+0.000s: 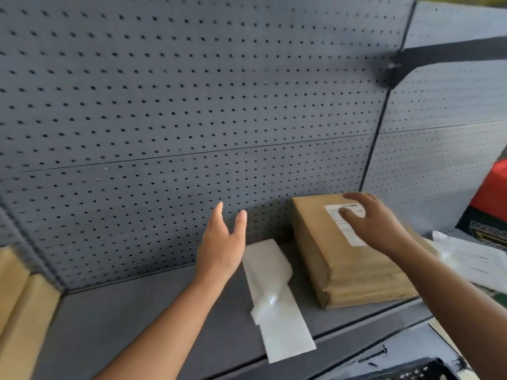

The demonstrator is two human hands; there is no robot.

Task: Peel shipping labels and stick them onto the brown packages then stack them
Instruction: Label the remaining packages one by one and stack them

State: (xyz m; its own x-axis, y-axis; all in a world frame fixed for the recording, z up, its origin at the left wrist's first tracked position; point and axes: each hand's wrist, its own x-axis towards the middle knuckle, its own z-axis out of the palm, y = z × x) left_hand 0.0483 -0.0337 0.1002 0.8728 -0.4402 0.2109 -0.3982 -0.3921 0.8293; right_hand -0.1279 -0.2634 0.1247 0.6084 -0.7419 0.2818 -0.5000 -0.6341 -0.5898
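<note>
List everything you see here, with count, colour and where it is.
Stack: one, brown packages, shelf right of centre.
Label: one, white, on the top package.
Liner: one, white, partly curled, shelf centre.
Left packages: seemingly two, brown, left edge.
Papers: several, white, right of the stack.
Box: one, red, far right.
Pegboard: grey, back wall.
Shelf: one, grey, under everything.
Left hand: open, raised left of the stack.
Right hand: fingers spread over the label.
</note>
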